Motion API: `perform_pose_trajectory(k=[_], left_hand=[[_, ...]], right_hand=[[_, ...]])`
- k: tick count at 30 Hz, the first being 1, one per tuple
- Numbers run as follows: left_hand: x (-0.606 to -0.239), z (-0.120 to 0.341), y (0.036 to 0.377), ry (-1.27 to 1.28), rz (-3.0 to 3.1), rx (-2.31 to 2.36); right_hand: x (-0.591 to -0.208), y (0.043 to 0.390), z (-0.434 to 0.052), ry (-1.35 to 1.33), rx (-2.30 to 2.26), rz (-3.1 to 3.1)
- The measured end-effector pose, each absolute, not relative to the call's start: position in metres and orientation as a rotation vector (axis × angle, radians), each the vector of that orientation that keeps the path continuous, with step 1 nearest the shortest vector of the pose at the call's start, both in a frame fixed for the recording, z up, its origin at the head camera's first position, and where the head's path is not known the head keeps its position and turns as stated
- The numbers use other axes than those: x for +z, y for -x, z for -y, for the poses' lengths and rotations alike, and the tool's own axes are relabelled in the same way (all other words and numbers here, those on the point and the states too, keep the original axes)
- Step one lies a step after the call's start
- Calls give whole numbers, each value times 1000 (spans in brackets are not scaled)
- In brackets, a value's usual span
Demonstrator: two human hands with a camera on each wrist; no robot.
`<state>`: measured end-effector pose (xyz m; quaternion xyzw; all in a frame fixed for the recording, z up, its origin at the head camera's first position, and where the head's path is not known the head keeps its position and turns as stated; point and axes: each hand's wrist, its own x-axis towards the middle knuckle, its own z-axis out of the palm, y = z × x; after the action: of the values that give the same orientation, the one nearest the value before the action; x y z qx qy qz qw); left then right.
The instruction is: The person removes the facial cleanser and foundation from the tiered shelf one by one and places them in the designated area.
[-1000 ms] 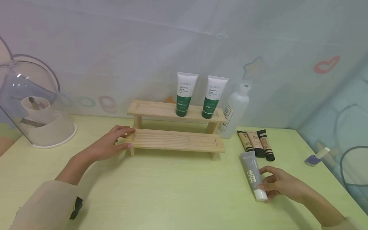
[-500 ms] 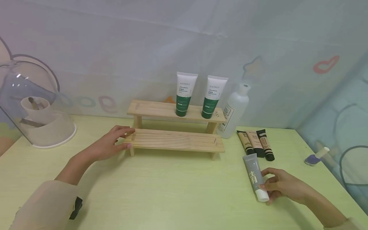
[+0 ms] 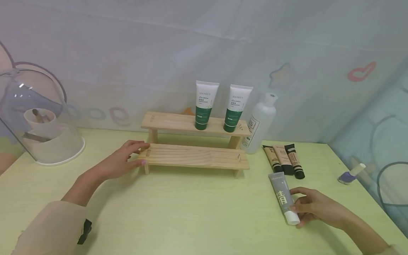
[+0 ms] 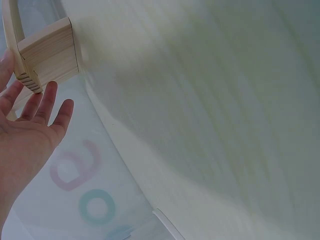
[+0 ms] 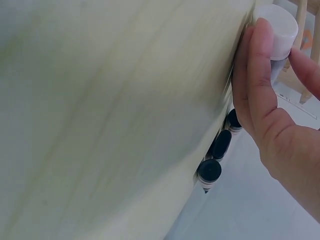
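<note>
Grey squeeze tube with a white cap [image 3: 283, 198] lying flat on the pale green worktop [image 3: 197, 209], cap end pinched by the right hand [image 3: 313, 207], body pointing away toward the three small tubes [image 3: 284, 160]. Left hand [image 3: 119, 161] with fingers straight, touching the left end of the lower step of the two-tier wooden rack [image 3: 194, 156].

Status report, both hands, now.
Left hand rests on two-tier wooden shelf end. Right hand grips white-capped grey tube, flat on table. Lower tier unobstructed.
</note>
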<state>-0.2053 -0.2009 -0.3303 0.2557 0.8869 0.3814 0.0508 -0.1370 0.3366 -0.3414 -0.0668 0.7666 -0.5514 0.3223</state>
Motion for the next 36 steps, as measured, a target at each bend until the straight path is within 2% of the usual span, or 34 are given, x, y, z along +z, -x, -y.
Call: perform_pose_trajectory(k=[22, 36], left_hand=[[-331, 200, 205, -760, -2709, 1158], [-331, 201, 206, -757, -2701, 1167]], right_hand=[[-342, 135, -349, 154, -1482, -1966], [-319, 143, -359, 444, -1420, -2142]])
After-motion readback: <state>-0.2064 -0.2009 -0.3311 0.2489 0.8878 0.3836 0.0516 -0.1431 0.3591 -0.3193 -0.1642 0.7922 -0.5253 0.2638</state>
